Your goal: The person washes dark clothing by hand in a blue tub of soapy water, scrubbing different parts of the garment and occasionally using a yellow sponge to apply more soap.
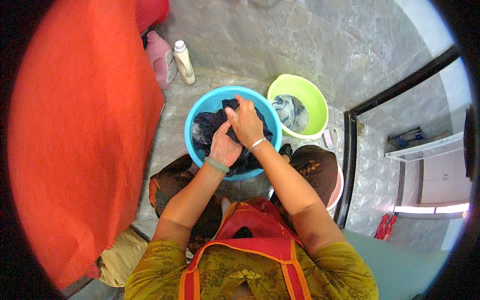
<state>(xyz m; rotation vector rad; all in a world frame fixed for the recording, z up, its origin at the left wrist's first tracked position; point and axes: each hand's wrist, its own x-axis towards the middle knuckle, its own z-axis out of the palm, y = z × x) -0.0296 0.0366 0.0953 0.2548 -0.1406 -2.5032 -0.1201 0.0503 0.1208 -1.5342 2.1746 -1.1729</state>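
A dark wet cloth (205,127) lies bunched in a round blue basin (191,131) on the floor in front of me, with whitish suds on its left part. My left hand (225,148), a pale green bangle at its wrist, is closed on the cloth near the basin's middle; its fingertips are hidden. Just above and to the right, my right hand (247,125) curls over the same cloth, its thumb close to my left hand. A thin bangle circles that wrist. Folds of the cloth show beyond my right fingers and beneath both hands.
A lime-green tub (320,107) with wet greyish cloth (290,111) stands to the right. Pink (161,62) and cream (185,64) bottles stand by the wall. Red fabric (85,130) hangs along the left. A black frame (349,165) edges the right, beside a pink container (338,190).
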